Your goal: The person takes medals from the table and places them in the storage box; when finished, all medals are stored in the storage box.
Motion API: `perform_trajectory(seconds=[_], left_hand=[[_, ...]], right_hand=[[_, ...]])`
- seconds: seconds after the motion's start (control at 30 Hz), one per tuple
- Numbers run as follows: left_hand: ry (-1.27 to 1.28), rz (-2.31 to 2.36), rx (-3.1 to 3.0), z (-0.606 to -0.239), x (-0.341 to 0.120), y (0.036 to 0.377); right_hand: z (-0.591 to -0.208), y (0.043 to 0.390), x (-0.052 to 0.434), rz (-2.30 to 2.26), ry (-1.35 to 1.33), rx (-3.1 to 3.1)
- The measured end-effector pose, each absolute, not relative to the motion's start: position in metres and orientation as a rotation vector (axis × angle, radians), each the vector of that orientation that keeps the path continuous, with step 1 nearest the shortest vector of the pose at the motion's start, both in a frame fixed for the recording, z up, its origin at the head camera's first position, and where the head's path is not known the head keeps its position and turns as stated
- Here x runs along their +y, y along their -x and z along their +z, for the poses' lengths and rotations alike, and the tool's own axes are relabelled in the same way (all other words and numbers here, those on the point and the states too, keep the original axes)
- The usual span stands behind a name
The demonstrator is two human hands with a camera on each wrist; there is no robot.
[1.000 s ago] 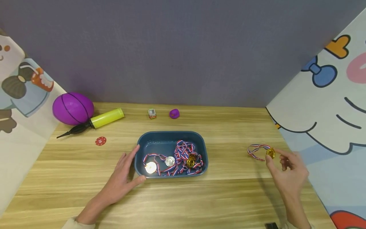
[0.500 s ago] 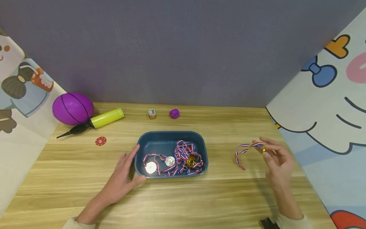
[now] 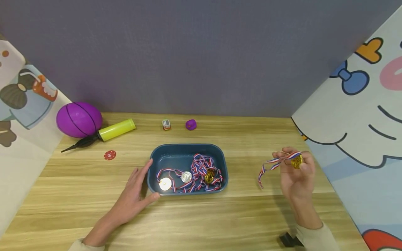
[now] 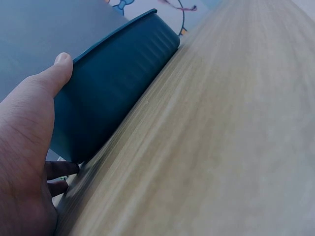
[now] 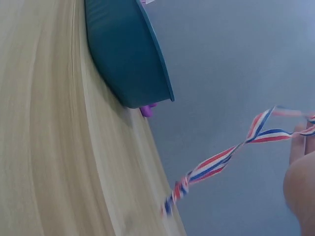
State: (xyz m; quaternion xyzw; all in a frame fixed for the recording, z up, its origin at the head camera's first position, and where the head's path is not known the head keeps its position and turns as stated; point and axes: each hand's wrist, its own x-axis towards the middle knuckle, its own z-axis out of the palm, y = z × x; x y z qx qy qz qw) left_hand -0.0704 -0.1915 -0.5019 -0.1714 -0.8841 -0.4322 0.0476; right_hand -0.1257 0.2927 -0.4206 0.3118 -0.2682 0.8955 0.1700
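My right hand [image 3: 296, 179] is raised above the right side of the table, palm partly up, and pinches a gold medal [image 3: 296, 161]. Its red, white and blue ribbon [image 3: 270, 164] dangles off to the left, and the ribbon [image 5: 211, 164] shows twisted and knotted in the right wrist view. A dark blue plastic bin [image 3: 171, 158] stands mid-table. In it lie a silver medal [image 3: 186, 177], a brightly glaring medal [image 3: 164, 183], another gold medal [image 3: 209, 177] and tangled ribbons [image 3: 202, 164]. My left hand [image 3: 135, 197] rests against the bin's left end, fingers and thumb spread around it.
A purple ball [image 3: 79, 119] and a yellow hand pump [image 3: 117, 130] lie at the back left, with a red poker chip [image 3: 110, 155] in front. Behind the bin are a small box-shaped item [image 3: 166, 124] and a small purple object [image 3: 191, 124]. A grey wall [image 3: 194, 62] closes the back.
My right hand has drawn the gold medal up and turned over, so the palm now shows; the ribbon has swung out to the left. The left hand and bin have stayed put.
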Motion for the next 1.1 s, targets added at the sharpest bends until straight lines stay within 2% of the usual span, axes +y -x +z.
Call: perform_trajectory(seconds=[0.4,0.77,1.1], left_hand=[[0.521,-1.337,-2.698,-0.502,-0.191,0.069],[0.531,-1.331,-2.693,-0.502,-0.191,0.070],[0.504,-1.339,-2.713,-0.502,-0.191,0.070]], right_hand=[[-0.424,0.130,0.275,2.338,-0.963,-1.039],[-0.411,0.130,0.258,1.987,-0.766,-1.564],[-0.393,0.134,0.239,1.866,-0.768,-1.739]])
